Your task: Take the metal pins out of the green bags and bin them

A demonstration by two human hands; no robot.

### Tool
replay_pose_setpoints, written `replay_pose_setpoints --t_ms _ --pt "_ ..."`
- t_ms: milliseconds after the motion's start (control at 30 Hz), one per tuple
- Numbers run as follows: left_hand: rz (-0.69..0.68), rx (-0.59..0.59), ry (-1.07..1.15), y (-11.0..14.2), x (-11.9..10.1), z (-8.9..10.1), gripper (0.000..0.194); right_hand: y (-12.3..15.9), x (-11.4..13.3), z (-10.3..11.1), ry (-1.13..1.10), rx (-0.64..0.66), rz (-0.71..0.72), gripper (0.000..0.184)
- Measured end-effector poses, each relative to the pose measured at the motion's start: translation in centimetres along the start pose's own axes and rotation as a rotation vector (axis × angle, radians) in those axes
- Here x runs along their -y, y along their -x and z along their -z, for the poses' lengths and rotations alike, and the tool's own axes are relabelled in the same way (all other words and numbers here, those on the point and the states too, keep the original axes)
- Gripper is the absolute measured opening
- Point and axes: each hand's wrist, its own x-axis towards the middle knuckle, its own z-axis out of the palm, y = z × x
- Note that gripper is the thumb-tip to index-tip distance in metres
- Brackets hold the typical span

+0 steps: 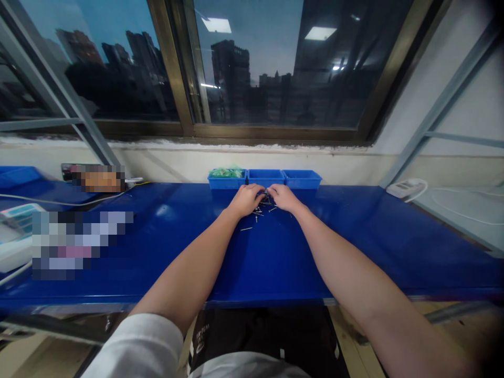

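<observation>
A small heap of thin metal pins (258, 212), perhaps rivets or screws, lies scattered on the blue tabletop (268, 257). Over its left side my left hand (247, 200) has its fingers curled in, with the thumb toward the pieces. My right hand (284, 197) comes from the other side, its fingertips pinched together close to the left ones. Metal bits show between the two hands, but what each one grips is too small to make out. One loose pin (246, 229) rests nearer to me, apart from the heap.
Behind my hands stand a blue bin (227, 182) with green plastic bags, a middle blue bin (263, 177) and a right blue bin (302, 179). A phone-like device (71, 172) and blurred items are at left. A white power strip (405, 187) sits at right.
</observation>
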Motion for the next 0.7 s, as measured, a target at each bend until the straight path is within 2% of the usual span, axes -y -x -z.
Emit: replay_pose_setpoints --t_ms 133,267,333,433,567,700 --pt "-0.016 -0.037 0.014 -0.11 -0.15 0.11 0.018 -0.07 0.2 -0.17 -0.12 -0.012 0.008 0.03" --pt "0.02 -0.065 -0.005 -0.07 -0.11 0.14 0.02 -0.17 0.08 -0.29 -0.499 -0.061 -0.069 0.015" --pt "0.041 -0.074 -0.013 -0.06 -0.09 0.15 0.021 -0.13 0.07 -0.23 -0.683 -0.066 -0.109 0.015" --pt "0.057 -0.064 -0.012 -0.07 -0.14 0.19 0.022 -0.05 0.09 -0.08 -0.817 -0.06 -0.148 0.02" --pt "0.095 -0.041 -0.006 -0.06 -0.29 0.25 0.025 -0.12 -0.03 0.08 -0.849 -0.097 -0.18 0.023" --pt "0.205 -0.07 -0.037 0.08 -0.07 0.22 0.032 -0.3 -0.56 0.17 -0.638 -0.272 -0.148 0.025"
